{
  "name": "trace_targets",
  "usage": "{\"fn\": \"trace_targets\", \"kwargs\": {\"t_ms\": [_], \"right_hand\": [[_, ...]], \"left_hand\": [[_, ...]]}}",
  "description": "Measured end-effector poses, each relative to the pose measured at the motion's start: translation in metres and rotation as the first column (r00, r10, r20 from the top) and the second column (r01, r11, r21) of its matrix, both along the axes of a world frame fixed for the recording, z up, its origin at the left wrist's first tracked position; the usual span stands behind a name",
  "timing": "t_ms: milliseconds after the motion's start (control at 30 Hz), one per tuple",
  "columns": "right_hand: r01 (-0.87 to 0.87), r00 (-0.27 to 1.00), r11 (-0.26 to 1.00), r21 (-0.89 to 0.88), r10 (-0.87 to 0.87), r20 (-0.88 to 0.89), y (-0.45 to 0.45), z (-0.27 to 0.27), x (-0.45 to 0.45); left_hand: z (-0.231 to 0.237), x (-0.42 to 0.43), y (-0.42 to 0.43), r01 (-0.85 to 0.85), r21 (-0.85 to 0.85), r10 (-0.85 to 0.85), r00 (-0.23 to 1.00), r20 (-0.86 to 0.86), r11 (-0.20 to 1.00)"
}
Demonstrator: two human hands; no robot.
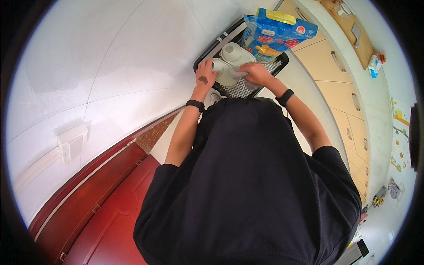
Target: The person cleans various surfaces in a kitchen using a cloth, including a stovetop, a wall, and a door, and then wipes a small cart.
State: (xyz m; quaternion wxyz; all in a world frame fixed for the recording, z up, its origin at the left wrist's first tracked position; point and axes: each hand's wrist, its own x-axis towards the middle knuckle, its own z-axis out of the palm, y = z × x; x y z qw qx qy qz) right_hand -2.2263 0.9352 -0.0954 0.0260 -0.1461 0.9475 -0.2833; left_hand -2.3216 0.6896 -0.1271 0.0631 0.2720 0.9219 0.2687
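Note:
Two white plastic bottles stand side by side on a black metal mesh shelf in front of me. My left hand grips the nearer bottle around its top. The farther bottle has its round top facing up, with neither hand on it. My right hand pinches a pale, blurred piece of cloth or tissue against the nearer bottle's side. Behind the bottles, a blue plastic bag with a yellow top strip and printed writing leans upright on the shelf.
A white wall runs close on the left, with a wall switch. Beige cabinets and a pale countertop curve along the right. A wooden board lies on the counter. A red door is at lower left.

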Motion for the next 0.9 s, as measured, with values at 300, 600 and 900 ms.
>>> {"fn": "trace_targets", "kwargs": {"t_ms": [300,600,900], "right_hand": [[0.454,0.877,0.891,-0.006,-0.448,-0.174,0.019,0.006,0.018],[0.361,0.932,0.881,0.306,-0.336,-0.134,-0.012,-0.041,0.007],[0.123,0.973,0.979,0.163,-0.151,0.176,0.018,-0.007,0.041]], "left_hand": [[0.007,0.001,0.019,-0.009,0.052,0.014,0.995,-0.103,0.999],[0.009,-0.001,0.075,0.388,-0.264,-0.423,0.902,-0.091,0.883],[0.009,-0.002,0.073,0.384,-0.206,-0.397,0.917,-0.025,0.900]]}}
